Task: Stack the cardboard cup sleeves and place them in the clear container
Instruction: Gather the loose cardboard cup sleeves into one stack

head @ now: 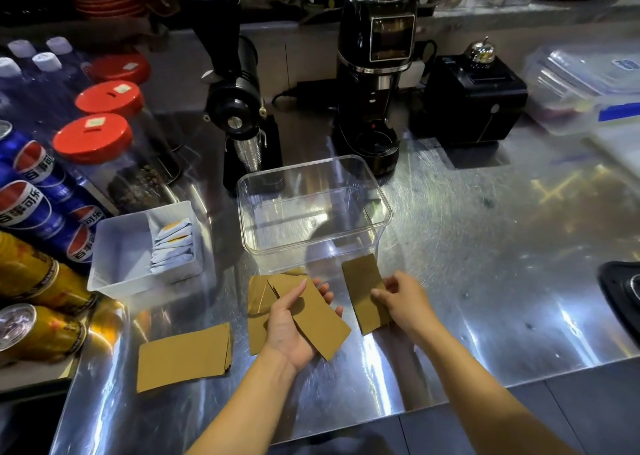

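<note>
Flat brown cardboard cup sleeves lie on a steel counter in front of a clear rectangular container (313, 212), which holds nothing. My left hand (294, 326) grips a small stack of sleeves (320, 319), palm up, just above another sleeve (257, 312) on the counter. My right hand (403, 302) pinches a single sleeve (363, 286) lying to the right, near the container's front corner. A separate pile of sleeves (185, 356) rests at the lower left.
A white tray (117, 257) of sachets sits left of the container. Two black coffee grinders (242, 115) (375, 73) stand behind it, with a black box (474, 101) to their right. Red-lidded jars (93, 139) and soda cans (31, 191) crowd the left edge. Plastic lids (585, 83) lie far right.
</note>
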### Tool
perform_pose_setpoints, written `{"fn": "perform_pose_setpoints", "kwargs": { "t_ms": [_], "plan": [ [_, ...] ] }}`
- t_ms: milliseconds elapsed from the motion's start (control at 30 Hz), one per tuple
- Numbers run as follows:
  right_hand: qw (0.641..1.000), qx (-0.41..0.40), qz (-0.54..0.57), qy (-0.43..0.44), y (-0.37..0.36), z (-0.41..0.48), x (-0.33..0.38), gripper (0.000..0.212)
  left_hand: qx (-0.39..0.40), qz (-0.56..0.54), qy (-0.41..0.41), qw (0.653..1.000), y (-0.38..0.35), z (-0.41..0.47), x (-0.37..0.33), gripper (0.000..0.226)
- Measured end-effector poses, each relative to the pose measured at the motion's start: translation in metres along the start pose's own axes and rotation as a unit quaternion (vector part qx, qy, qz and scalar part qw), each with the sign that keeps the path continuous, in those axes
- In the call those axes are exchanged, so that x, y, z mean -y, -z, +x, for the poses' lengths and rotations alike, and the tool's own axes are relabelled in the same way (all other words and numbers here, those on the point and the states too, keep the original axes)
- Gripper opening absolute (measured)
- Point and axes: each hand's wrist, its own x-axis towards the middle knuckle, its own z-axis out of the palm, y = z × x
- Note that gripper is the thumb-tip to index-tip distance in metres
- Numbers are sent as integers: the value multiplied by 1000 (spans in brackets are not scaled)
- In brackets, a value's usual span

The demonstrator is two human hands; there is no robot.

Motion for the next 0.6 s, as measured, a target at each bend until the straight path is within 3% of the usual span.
{"fn": "perform_pose_setpoints", "kwargs": {
  "t_ms": [200,333,600],
  "plan": [
    [967,103,230,37,3,-19,28,8,21,-3,16,1000,-2,-2,-2,30],
    [963,161,206,73,-12,-32,46,11,28,8,22,999,-3,-4,-3,44],
    [968,181,122,119,-37,-36,52,14,72,9,-6,997,10,-9,-16,29]
  ]
}}
